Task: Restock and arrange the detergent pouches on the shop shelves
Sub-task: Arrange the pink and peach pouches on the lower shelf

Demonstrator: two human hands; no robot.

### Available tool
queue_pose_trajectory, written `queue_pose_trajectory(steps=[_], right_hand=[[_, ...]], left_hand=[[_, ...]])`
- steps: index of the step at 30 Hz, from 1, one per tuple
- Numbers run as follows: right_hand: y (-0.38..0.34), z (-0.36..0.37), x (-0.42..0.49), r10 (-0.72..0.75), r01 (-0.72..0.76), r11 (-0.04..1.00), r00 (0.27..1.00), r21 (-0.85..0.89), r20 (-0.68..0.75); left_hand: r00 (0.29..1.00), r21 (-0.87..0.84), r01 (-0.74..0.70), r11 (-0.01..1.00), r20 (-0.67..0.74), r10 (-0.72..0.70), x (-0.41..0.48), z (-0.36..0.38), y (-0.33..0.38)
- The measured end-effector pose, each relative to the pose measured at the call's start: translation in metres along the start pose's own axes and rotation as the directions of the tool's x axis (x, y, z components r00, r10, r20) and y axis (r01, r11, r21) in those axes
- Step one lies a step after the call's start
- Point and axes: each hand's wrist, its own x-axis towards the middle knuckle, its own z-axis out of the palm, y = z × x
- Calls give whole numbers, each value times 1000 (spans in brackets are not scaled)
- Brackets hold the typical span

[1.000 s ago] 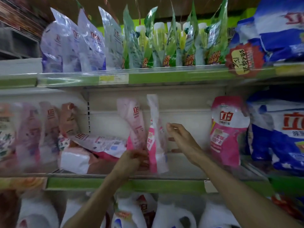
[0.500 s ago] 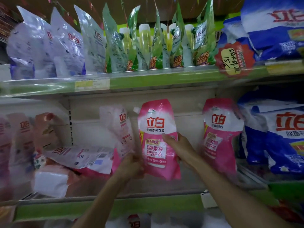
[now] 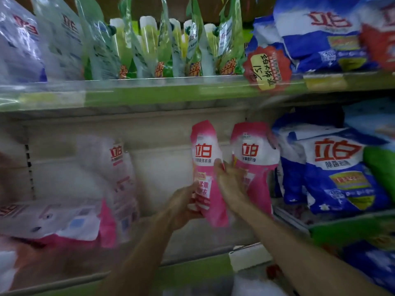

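Note:
A pink and white detergent pouch [image 3: 206, 167] stands upright over the middle shelf [image 3: 128, 272], held between both hands. My left hand [image 3: 183, 205] grips its lower left edge. My right hand [image 3: 229, 180] presses on its right side, fingers wrapped on the front. Right beside it stands a second pink pouch [image 3: 256, 163], touching or nearly touching the held one. Further left a pale pink pouch [image 3: 115, 180] stands upright, and another pouch [image 3: 53, 218] lies flat on its side.
Blue and white detergent bags [image 3: 333, 174] fill the right of the middle shelf. The upper shelf [image 3: 149, 92] carries clear purple pouches, green pouches and blue bags, with a red price tag [image 3: 267, 68] hanging at its edge. White bottles sit below.
The held pink pouch has been carried to the right with both hands and now sits against the second pink pouch. The camera view has shifted right and closer.

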Motion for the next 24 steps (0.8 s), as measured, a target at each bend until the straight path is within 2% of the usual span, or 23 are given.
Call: queue_pose_trajectory(steps=[6, 13, 16, 18, 19, 21, 24], right_hand=[[16, -30, 7, 41, -37, 998, 994, 43, -103], [15, -21, 5, 54, -48, 997, 994, 59, -96], [12, -24, 1, 29, -28, 999, 998, 23, -49], [8, -26, -4, -12, 11, 999, 999, -35, -41], [4, -26, -8, -57, 53, 997, 997, -62, -56], [-5, -27, -14, -191, 180, 979, 974, -94, -122], [-22, -24, -15, -370, 346, 928, 893, -134, -255]], left_hand=[[991, 191, -17, 981, 132, -9, 26, 31, -5], [991, 232, -44, 972, 130, 13, 32, 29, -11], [995, 430, -87, 899, 88, 54, 25, 29, -9], [994, 597, -100, 796, 30, 103, 17, 24, -7], [992, 626, -103, 773, 7, 127, 12, 19, -6], [983, 607, -138, 782, -11, 181, -2, 6, -2], [956, 541, -237, 807, -17, 292, -30, -22, 11]])
